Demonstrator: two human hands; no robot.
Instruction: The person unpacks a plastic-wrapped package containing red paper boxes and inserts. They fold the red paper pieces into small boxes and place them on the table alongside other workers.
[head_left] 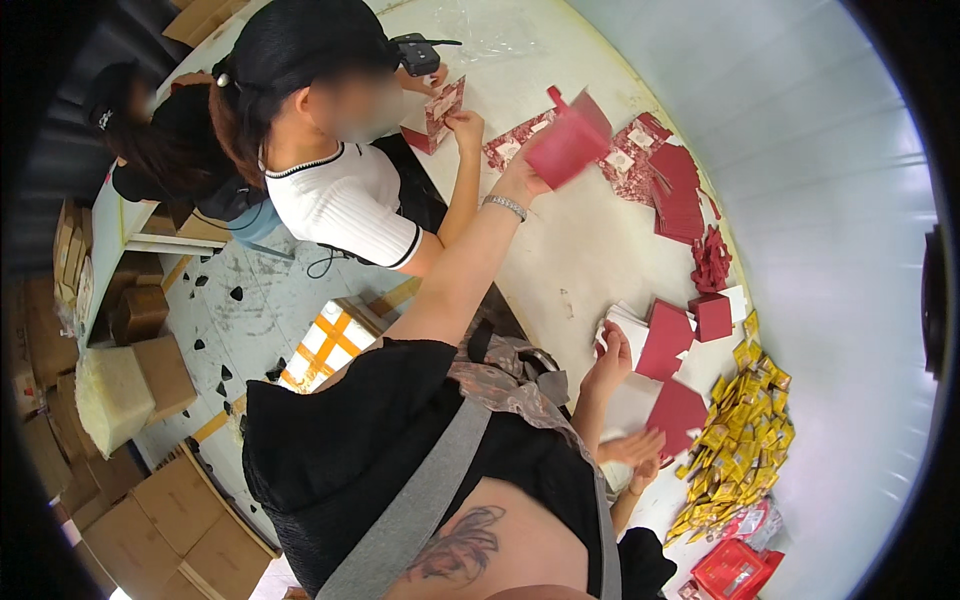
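My left arm, with a metal bracelet at the wrist, reaches far across the table. My left hand (523,178) is closed on the edge of a dark red paper box (570,145), held above the tabletop, with a red strip sticking up at its side. Closer to my body, my right hand (608,365) is curled with fingertips together, beside a stack of white card pieces (627,328). What lies between those fingers is too small to tell. Just beyond is a flat red card box piece (664,340), and a small red box (712,316) stands past it.
Left, a co-worker in white handles a patterned red box (434,118). Another person's hands (635,455) work beside a red card (676,415). Red cards (677,195), red ribbons (710,262) and yellow packets (740,445) line the pale wall. A red container (735,570) sits lower right.
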